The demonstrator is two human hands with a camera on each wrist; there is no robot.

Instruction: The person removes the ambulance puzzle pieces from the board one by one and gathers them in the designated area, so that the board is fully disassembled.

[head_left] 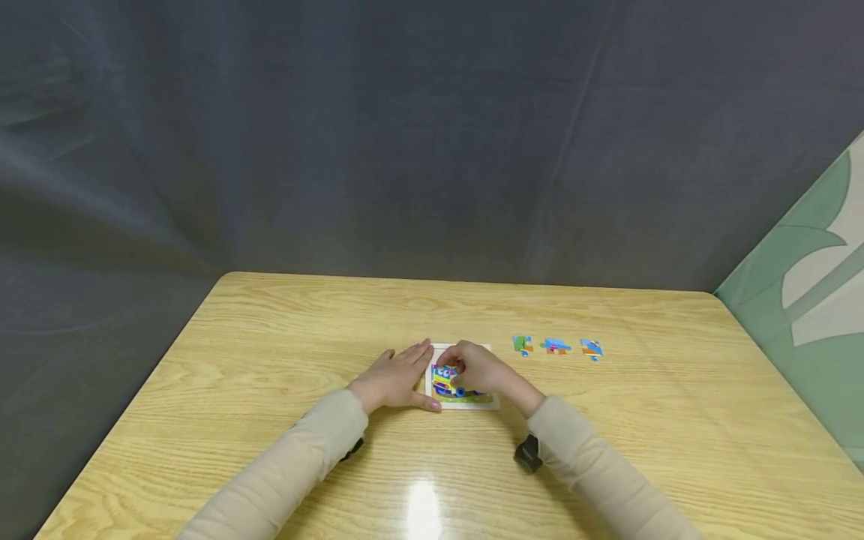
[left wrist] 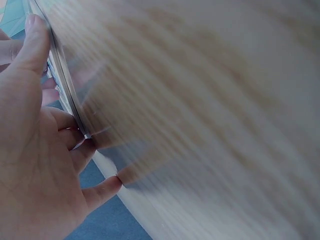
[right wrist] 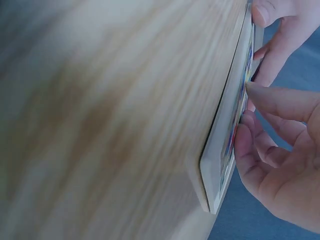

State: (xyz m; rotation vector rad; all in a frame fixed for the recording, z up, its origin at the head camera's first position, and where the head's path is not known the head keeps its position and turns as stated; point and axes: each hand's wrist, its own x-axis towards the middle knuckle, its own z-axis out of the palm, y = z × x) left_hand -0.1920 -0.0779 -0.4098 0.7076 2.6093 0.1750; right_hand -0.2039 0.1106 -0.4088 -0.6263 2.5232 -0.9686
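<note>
A small white-framed jigsaw puzzle board lies flat on the table, its picture showing a bright yellow and blue vehicle with eyes. My left hand lies spread along the board's left edge, thumb by the near corner and fingers toward the far one. In the left wrist view its fingertips touch the board's side and the tabletop. My right hand reaches over the board from the right. Its thumb and fingertips pinch a puzzle piece at the picture's left part; the hand covers much of the rest.
To the right of the board lie three loose jigsaw pieces in a row: a green one, a blue and pink one and a blue and orange one. Dark cloth hangs behind the wooden table.
</note>
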